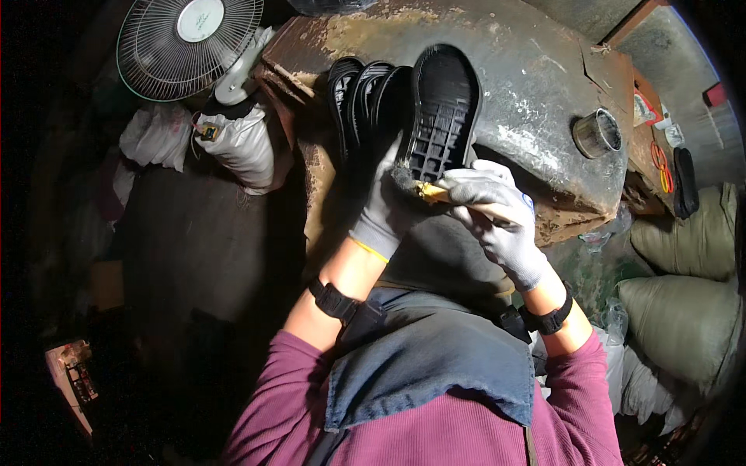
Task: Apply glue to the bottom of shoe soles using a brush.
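A black shoe sole [444, 85] with a grid of hollows in its heel half stands toe-up before me. My left hand [381, 208], in a grey-white glove, grips it at the lower left of the heel; part of those fingers is hidden behind it. In my gloved right hand [503, 221] is a brush [429, 192] with a pale handle, a yellow-smeared neck and dark bristles. The bristles touch the heel's lower left rim. Close to the left of this sole, several more black soles [359, 97] lean side by side on the worn table [528, 46].
An open metal can [597, 134] stands at the table's right. Beyond it are orange-handled scissors [661, 167] and another black sole [685, 182]. Full sacks [680, 314] lie at the right. A fan [194, 46] and white sacks [237, 147] are at the far left.
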Demonstrator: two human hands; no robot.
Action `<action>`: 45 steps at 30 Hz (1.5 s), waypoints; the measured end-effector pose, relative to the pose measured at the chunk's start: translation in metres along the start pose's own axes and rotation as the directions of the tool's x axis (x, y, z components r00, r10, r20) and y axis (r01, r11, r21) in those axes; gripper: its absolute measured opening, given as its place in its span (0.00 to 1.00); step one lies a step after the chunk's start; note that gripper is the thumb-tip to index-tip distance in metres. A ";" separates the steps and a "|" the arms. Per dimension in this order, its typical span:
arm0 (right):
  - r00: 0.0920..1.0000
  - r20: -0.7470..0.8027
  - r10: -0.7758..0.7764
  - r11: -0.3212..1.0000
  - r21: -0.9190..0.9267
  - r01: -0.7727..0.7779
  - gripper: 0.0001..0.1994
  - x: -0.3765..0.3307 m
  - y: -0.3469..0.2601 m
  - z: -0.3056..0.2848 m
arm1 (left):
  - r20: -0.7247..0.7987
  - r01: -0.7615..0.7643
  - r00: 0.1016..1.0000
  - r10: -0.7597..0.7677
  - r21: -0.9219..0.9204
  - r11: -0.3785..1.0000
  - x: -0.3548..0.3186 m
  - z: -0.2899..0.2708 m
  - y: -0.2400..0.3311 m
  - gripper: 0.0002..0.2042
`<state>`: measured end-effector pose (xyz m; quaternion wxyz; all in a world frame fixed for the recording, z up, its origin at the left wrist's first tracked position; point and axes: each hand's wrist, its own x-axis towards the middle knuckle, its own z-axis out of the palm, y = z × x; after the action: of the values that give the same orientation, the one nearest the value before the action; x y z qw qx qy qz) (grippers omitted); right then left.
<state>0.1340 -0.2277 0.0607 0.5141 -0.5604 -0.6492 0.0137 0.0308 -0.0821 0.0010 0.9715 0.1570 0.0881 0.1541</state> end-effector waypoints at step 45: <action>0.798 -0.212 0.564 0.781 0.451 -0.433 0.13 0.060 0.049 0.034 | -0.494 -0.147 0.849 0.189 0.122 0.982 -0.248 -0.077 0.064 0.26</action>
<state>0.1551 -0.1458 0.0549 0.6924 -0.5972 -0.3621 0.1812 -0.2360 -0.0841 -0.0191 0.8907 0.1570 0.3300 0.2705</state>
